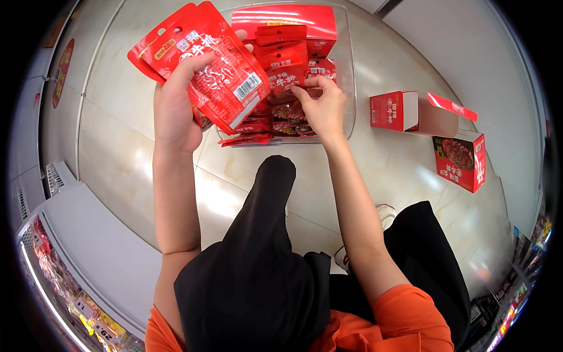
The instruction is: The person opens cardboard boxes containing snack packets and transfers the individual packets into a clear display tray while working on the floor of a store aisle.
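Note:
My left hand is closed round a small stack of red snack pouches, held up over the left side of a clear plastic bin. The front pouch shows a barcode and a hang hole at its top edge. Inside the bin stand several more red pouches in rows. At their right, my right hand pinches the edge of one pouch between thumb and fingers. A large red carton lies at the bin's far end.
On the tiled floor to the right lie an opened red box with its flap up and a second red box beside it. White shelf bases flank both sides. My knees, in black trousers, are close below the bin.

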`<state>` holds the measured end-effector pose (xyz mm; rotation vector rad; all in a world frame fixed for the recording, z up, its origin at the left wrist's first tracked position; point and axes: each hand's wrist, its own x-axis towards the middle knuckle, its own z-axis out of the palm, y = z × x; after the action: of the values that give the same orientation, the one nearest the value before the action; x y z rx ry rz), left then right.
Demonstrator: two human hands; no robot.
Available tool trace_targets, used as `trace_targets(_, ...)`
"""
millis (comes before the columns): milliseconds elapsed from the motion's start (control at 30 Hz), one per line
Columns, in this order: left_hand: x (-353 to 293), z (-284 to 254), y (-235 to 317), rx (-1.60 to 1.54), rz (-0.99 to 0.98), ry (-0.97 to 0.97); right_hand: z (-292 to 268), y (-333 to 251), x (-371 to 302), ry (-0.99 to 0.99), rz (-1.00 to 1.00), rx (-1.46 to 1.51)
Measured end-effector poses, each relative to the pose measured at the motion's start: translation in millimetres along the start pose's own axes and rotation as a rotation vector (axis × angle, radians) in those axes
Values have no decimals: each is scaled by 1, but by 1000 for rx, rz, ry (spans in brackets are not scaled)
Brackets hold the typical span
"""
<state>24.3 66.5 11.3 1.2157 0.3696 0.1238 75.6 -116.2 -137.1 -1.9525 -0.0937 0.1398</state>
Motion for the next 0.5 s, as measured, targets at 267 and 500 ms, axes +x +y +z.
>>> trace_targets(267, -7, -3, -1, 9, -64, 30, -15, -26, -8, 130, 3, 154)
trace_targets(500, -14, 19, -14, 33, -105, -69, -60, -99, -4, -319, -44, 577)
